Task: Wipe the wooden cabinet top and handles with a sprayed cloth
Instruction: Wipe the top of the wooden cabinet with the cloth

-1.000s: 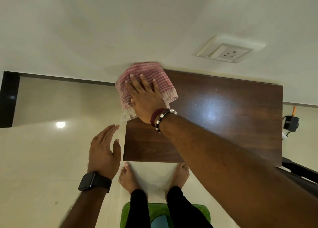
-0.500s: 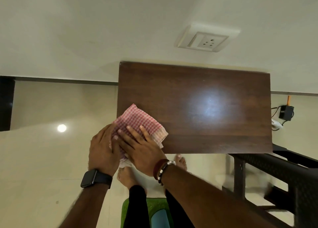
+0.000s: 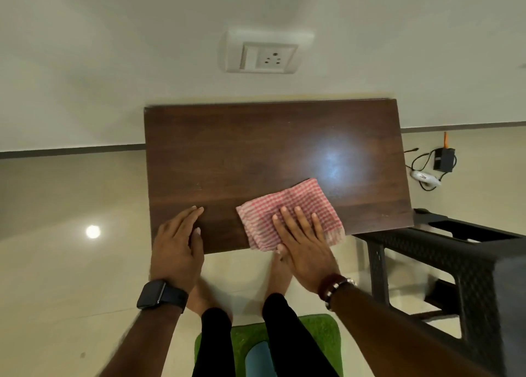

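The dark wooden cabinet top (image 3: 242,154) fills the middle of the head view, seen from above, its back edge against the wall. A folded red-and-white checked cloth (image 3: 296,206) lies flat near the front edge, right of centre. My right hand (image 3: 304,243) presses on the cloth's near part with straight, spread fingers. My left hand (image 3: 178,243) rests flat on the front left corner of the top, fingers straight, holding nothing. The cabinet's handles are hidden below the top.
A black plastic stool or rack (image 3: 461,263) stands close to the cabinet's right side. A white wall socket (image 3: 266,55) sits above the top. A black adapter with cables (image 3: 442,160) lies on the floor at right. My bare feet stand by a green mat (image 3: 321,337).
The cloth slid from the far left corner to the front left corner, then right along the front edge under my right hand. My left hand let go of the cloth and now rests on the top.
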